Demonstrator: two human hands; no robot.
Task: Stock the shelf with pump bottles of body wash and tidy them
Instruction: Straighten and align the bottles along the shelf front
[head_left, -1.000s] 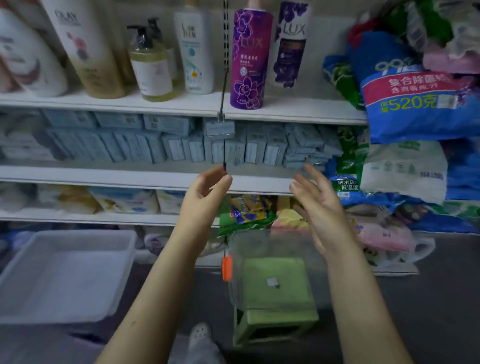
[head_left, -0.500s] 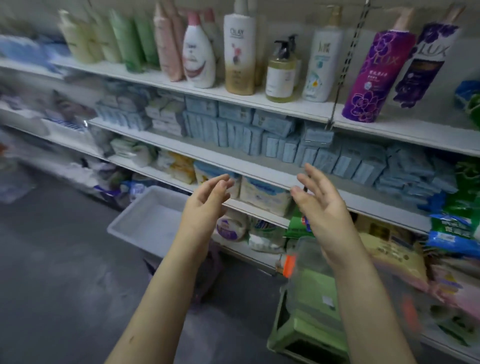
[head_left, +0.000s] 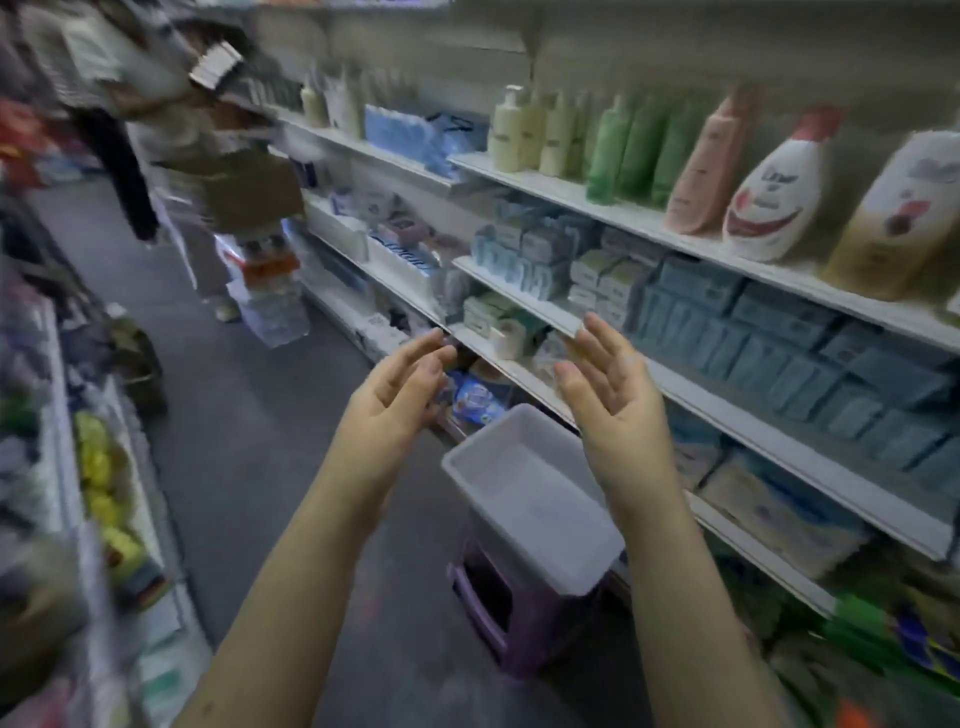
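Here: body wash bottles upright on top shelf; left hand, right hand empty, spread.

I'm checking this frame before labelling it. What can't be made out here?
- Head view, person in the aisle: smeared by motion blur; what they carry is unreadable.
- Gold-and-white bottle: cut off by the right edge.
- Blue boxes: print too blurred to read.
- White plastic tub: its right rim is hidden by the right hand.
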